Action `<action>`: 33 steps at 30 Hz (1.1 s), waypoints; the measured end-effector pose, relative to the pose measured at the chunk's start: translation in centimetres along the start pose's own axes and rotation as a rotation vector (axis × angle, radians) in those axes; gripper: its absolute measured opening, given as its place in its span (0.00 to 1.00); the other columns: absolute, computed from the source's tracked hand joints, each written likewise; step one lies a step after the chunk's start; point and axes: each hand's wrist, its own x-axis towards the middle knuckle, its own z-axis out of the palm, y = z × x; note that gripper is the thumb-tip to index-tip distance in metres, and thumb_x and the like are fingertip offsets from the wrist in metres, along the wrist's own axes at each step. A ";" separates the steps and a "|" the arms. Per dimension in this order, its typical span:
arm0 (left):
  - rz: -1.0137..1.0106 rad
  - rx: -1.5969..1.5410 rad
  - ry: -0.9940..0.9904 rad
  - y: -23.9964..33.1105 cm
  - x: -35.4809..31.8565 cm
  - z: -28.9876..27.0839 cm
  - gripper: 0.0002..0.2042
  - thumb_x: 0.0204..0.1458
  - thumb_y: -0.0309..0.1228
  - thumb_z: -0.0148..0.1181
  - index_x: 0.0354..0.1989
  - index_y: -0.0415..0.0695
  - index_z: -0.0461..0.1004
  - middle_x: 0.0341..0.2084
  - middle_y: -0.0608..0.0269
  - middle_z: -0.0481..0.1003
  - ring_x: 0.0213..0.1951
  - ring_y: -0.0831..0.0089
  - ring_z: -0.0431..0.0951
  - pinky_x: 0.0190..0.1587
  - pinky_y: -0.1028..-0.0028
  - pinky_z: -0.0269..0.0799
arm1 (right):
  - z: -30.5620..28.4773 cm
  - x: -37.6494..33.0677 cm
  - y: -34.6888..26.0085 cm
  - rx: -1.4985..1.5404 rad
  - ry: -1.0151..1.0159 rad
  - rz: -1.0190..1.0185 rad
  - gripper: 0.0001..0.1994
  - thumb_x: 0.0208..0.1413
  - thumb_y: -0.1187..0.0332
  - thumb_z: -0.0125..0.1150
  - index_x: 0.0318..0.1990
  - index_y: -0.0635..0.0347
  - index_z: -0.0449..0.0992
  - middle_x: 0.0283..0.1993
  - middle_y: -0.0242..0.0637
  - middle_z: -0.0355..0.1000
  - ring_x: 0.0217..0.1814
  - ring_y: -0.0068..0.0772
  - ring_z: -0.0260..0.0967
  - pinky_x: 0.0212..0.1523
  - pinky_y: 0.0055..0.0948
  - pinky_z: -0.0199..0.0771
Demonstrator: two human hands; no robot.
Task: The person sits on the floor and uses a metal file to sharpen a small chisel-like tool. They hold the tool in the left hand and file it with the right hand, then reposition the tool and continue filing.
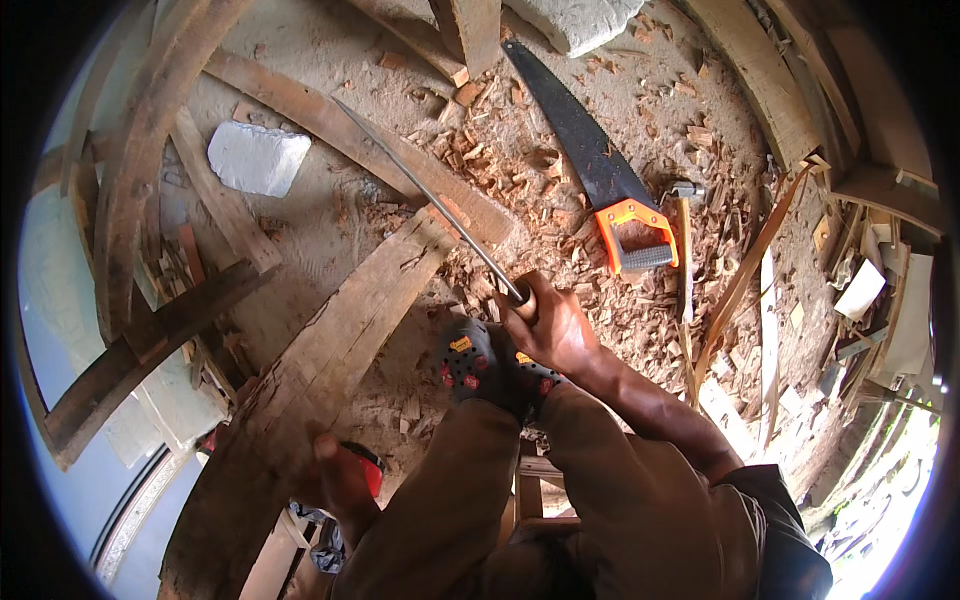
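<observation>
My right hand [553, 325] is closed round the short wooden handle of a machete [440, 205]. Its long, slim grey blade shows nearly edge-on and points up and to the left, passing over the end of a wide plank [335, 300]. That plank is rough and cracked and slants from the lower left towards the middle. At its near right edge my left hand [340, 485] grips it with the thumb on top; the other fingers are largely hidden. Under the plank's far end lies another board [320, 110], flat on the ground.
A handsaw [590, 150] with an orange handle lies beyond my right hand, beside a hammer [685, 215]. Wood chips [500, 150] cover the ground. White blocks [258, 158] and curved timbers [160, 140] lie around. My shoes [470, 370] are close below the blade.
</observation>
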 end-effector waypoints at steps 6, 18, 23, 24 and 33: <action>-0.046 -0.040 -0.014 0.6 -0.2 0.7 0.51 0.55 0.63 0.58 0.71 0.31 0.46 0.66 0.45 0.59 0.68 0.55 0.59 0.70 0.56 0.53 | 1.7 1.1 5.4 -0.184 -0.066 0.021 0.13 0.57 0.65 0.61 0.37 0.65 0.67 0.20 0.55 0.72 0.26 0.60 0.76 0.27 0.50 0.76; -0.111 -0.089 -0.032 -0.7 -1.6 -0.2 0.36 0.64 0.51 0.54 0.68 0.32 0.56 0.68 0.47 0.59 0.66 0.54 0.63 0.68 0.58 0.59 | 0.3 2.2 4.3 -0.285 -0.027 -0.254 0.09 0.56 0.68 0.59 0.30 0.65 0.70 0.27 0.49 0.65 0.22 0.53 0.73 0.23 0.47 0.75; -0.126 -0.068 -0.042 -0.2 -1.5 -0.8 0.37 0.61 0.47 0.60 0.70 0.34 0.54 0.67 0.49 0.59 0.66 0.54 0.63 0.69 0.57 0.57 | 1.0 1.5 1.1 -0.033 0.019 -0.095 0.10 0.56 0.69 0.59 0.36 0.70 0.72 0.21 0.53 0.73 0.24 0.56 0.76 0.25 0.46 0.75; -0.091 -0.131 -0.053 0.0 -1.0 -0.5 0.38 0.60 0.47 0.61 0.70 0.34 0.53 0.67 0.49 0.59 0.67 0.54 0.62 0.69 0.56 0.56 | 2.2 1.6 4.2 -0.097 -0.012 -0.003 0.10 0.56 0.69 0.58 0.36 0.70 0.72 0.21 0.54 0.73 0.24 0.56 0.76 0.25 0.46 0.75; -0.044 -0.079 -0.104 2.5 0.5 0.9 0.43 0.48 0.54 0.65 0.63 0.32 0.58 0.55 0.51 0.64 0.59 0.59 0.65 0.62 0.59 0.61 | 0.6 1.8 -0.9 0.055 0.088 -0.217 0.09 0.54 0.70 0.61 0.39 0.67 0.74 0.22 0.54 0.73 0.23 0.53 0.77 0.26 0.44 0.77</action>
